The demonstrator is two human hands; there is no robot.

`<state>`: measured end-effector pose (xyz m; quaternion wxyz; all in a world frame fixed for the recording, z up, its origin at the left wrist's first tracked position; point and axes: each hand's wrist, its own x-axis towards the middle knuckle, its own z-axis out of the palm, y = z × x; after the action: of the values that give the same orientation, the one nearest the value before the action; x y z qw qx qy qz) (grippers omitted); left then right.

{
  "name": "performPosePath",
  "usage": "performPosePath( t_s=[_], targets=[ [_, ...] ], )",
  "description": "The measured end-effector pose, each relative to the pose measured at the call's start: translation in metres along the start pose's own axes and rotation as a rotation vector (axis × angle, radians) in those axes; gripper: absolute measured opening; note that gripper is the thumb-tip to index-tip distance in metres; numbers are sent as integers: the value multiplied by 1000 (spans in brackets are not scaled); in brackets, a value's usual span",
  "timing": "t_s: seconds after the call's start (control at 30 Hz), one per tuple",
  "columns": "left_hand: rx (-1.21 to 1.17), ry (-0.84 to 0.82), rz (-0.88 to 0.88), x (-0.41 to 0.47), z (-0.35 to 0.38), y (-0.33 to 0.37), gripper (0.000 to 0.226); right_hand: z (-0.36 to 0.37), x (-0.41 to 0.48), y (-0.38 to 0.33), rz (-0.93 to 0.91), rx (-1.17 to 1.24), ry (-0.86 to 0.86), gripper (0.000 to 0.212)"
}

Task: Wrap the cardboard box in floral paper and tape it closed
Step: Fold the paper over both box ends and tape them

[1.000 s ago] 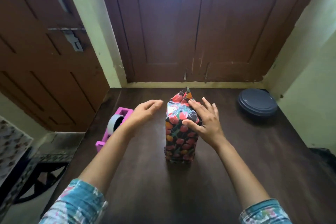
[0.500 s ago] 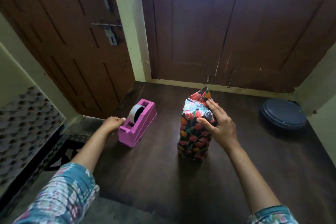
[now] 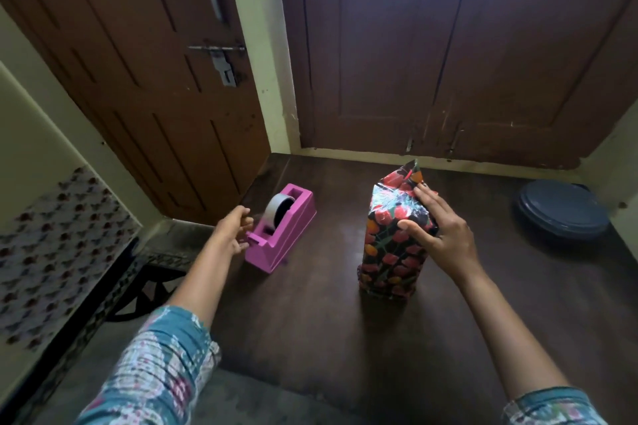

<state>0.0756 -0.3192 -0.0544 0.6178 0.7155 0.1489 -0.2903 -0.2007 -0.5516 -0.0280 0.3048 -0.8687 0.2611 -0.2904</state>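
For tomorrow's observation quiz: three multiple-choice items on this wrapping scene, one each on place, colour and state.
1. Where is the tape dispenser relative to the wrapped box?
A) to its left
B) to its right
C) on top of it

2. What colour is the tape dispenser?
A) blue
B) pink
C) green

3. What is the right hand doing?
A) lying flat on the table
B) pressing on the box's top
C) lifting the box into the air

Answers: 1A, it stands left of the box; 2B, its body is pink; 3B, the hand rests on the folded top while the box stands on the table.
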Motion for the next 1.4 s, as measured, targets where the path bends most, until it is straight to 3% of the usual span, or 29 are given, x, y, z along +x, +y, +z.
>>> performPosePath(
  t_s=[0.13, 0.23, 0.4, 0.5, 0.6, 0.67, 0.73, 0.8, 0.87, 0.93, 1.0, 1.1, 1.23, 1.4],
  targets=[
    [-350, -17, 23, 2, -19, -23, 22, 1, 0, 0, 13, -4, -5, 83],
    [-406, -64, 30, 6, -32, -35, 21, 1, 2, -2, 16, 0, -2, 84],
    [12, -91, -17, 11, -54, -46, 18, 2, 5, 0, 16, -1, -2, 83],
    [122, -79, -65, 12, -57, -52, 20, 1, 4, -1, 22, 10, -1, 84],
    [250, -3, 12, 19, -47, -58, 24, 2, 4, -1, 24, 11, -6, 84],
    [542, 118, 168, 21, -39, -54, 21, 2, 4, -1, 19, 10, -9, 87],
    [1023, 319, 302, 19, -39, -45, 17, 1, 5, -2, 16, 11, -17, 91],
    [1251, 407, 327, 16, -49, -37, 24, 0, 6, -2, 22, 18, -21, 90],
    [1146, 281, 370, 17, -60, -26, 19, 1, 5, -2, 19, 35, -25, 88],
    [851, -2, 446, 4, -62, -7, 20, 2, 5, -3, 35, 63, -33, 90],
    [636, -254, 467, -29, -44, 20, 19, 1, 5, -6, 85, 102, -48, 99],
    [519, -568, 507, -81, 11, 55, 21, -2, 5, -12, 136, 118, -68, 114],
    [636, -777, 628, -127, 111, 67, 24, -7, 4, -16, 157, 110, -71, 119],
    [913, -808, 665, -136, 188, 60, 26, -11, 6, -14, 196, 83, -112, 125]
  ],
)
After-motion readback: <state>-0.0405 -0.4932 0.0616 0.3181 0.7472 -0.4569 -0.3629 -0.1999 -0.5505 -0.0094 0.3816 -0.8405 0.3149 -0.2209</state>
